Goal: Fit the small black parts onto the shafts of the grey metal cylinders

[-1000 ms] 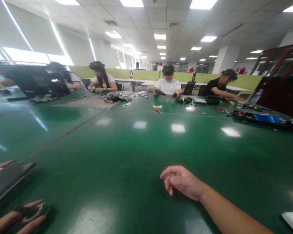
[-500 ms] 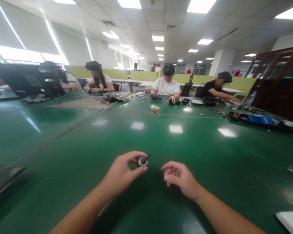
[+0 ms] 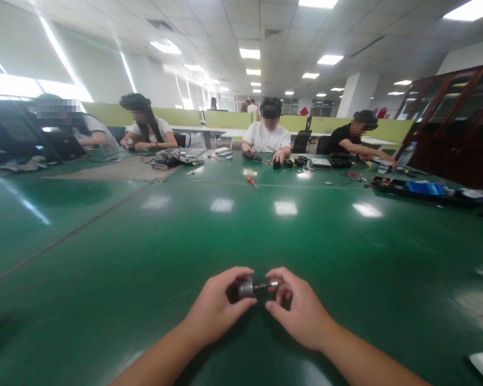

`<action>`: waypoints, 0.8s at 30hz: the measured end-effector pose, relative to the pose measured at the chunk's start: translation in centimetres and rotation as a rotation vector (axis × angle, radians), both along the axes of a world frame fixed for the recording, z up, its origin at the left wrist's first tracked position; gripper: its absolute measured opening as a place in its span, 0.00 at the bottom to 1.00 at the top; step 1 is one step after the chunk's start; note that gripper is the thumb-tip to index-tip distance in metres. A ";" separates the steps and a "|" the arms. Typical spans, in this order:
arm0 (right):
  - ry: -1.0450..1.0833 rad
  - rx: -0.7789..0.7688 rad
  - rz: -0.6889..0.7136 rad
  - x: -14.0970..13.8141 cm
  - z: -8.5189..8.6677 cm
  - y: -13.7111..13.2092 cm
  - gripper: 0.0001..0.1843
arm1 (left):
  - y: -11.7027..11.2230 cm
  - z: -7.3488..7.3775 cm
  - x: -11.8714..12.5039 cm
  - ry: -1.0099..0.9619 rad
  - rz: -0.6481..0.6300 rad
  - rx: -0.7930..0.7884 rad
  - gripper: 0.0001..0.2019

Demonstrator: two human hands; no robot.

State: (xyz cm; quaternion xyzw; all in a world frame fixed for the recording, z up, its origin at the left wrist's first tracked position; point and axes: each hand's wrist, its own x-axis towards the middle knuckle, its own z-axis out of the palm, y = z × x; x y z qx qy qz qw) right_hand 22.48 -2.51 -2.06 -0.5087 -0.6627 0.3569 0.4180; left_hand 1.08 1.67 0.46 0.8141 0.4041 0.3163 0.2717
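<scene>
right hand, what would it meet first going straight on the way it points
Most likely the metal part, at its thin end, held in the left hand; the right hand may even be touching it, depth is unclear.

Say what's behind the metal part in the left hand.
Beyond the metal part, green tabletop shows, with an orange screwdriver farther back. The patch directly behind it can't be seen: the part itself and the left hand cover it.
</scene>
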 end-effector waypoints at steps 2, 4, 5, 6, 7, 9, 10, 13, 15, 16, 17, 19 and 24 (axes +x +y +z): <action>-0.005 0.010 0.002 0.1 0.1 0.0 0.22 | 0.0 0.1 0.1 -0.008 0.002 -0.017 0.15; -0.003 0.018 0.008 0.1 0.0 0.0 0.20 | 0.0 0.1 0.2 -0.013 -0.028 -0.023 0.12; -0.004 0.019 0.011 0.1 0.0 0.0 0.20 | -0.1 0.2 0.1 -0.015 -0.045 -0.024 0.12; -0.009 0.018 0.014 0.1 0.0 0.0 0.19 | -0.1 0.2 0.1 -0.019 -0.060 -0.024 0.12; -0.016 0.016 0.016 0.1 0.0 0.0 0.19 | -0.1 0.2 0.1 -0.019 -0.073 -0.026 0.12; -0.023 0.014 0.024 0.0 0.2 -0.1 0.18 | -0.2 0.2 0.1 -0.020 -0.097 -0.029 0.11; -0.024 0.016 0.031 0.0 0.3 -0.2 0.17 | -0.2 0.2 0.1 -0.021 -0.110 -0.030 0.11; -0.017 0.030 0.050 -0.1 0.7 -0.3 0.15 | -0.4 0.2 0.3 -0.027 -0.153 -0.031 0.10; -0.019 0.028 0.056 -0.1 0.8 -0.4 0.13 | -0.4 0.2 0.4 -0.028 -0.166 -0.030 0.10; -0.023 0.022 0.056 -0.1 0.8 -0.4 0.12 | -0.4 0.2 0.4 -0.029 -0.164 -0.029 0.10; -0.029 0.018 0.053 -0.1 0.8 -0.4 0.11 | -0.4 0.1 0.4 -0.030 -0.159 -0.028 0.10; -0.045 0.016 0.049 -0.1 0.8 -0.4 0.10 | -0.4 0.1 0.4 -0.032 -0.148 -0.024 0.11; -0.065 0.014 0.036 -0.1 0.9 -0.3 0.08 | -0.2 0.0 0.4 -0.022 -0.152 -0.022 0.12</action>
